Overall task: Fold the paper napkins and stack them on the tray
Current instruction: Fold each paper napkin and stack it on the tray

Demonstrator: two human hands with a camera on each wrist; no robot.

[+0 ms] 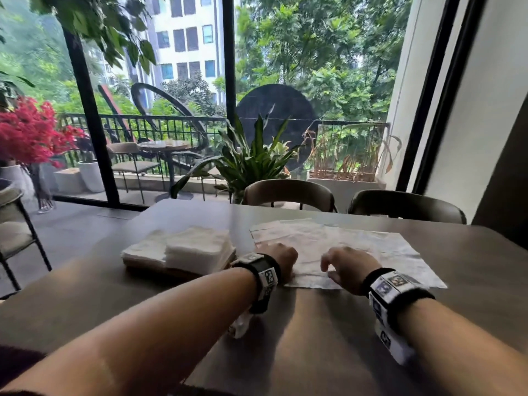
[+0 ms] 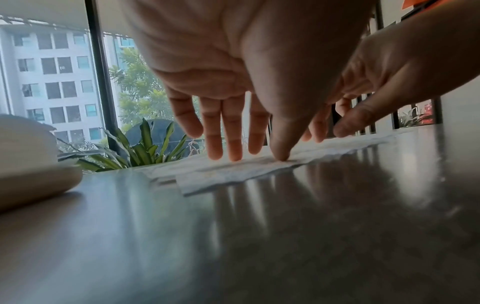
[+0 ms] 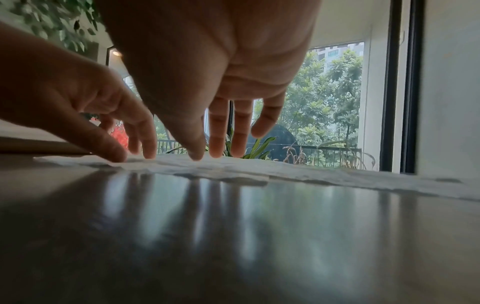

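White paper lies spread before you: an unfolded paper napkin [image 1: 343, 247] flat on the dark desk [image 1: 285, 338], its near edge toward you and its right corner reaching well past your right wrist. Your left hand [image 1: 278, 260] sits over the napkin's near left corner, and your right hand [image 1: 347, 267] sits just beside it over the near edge, the two hands near each other but not touching.

From the left wrist view, your left hand [image 2: 233, 82] is spread, the fingers [image 2: 233, 144] straight and pointing down, with the thumb tip pressed onto the napkin [image 2: 233, 174] near its front edge. The fingertips come down to the paper or hang just above it; you cannot tell which. Nothing is curled round the sheet.

From the right wrist view, your right hand [image 3: 221, 72] is likewise spread, the fingers [image 3: 215, 139] straight and angled down to the napkin [image 3: 285, 170]. The thumb tip meets the crumpled near edge. Your left hand [image 3: 78, 107] shows at the left of that view, its fingertips down on the same sheet.

To the left of the open napkin, folded napkins [image 1: 197, 248] stand in two white stacks on the wooden tray [image 1: 171, 271], just beside your left wrist. Two chairs [image 1: 288, 194] stand at the far side of the desk.
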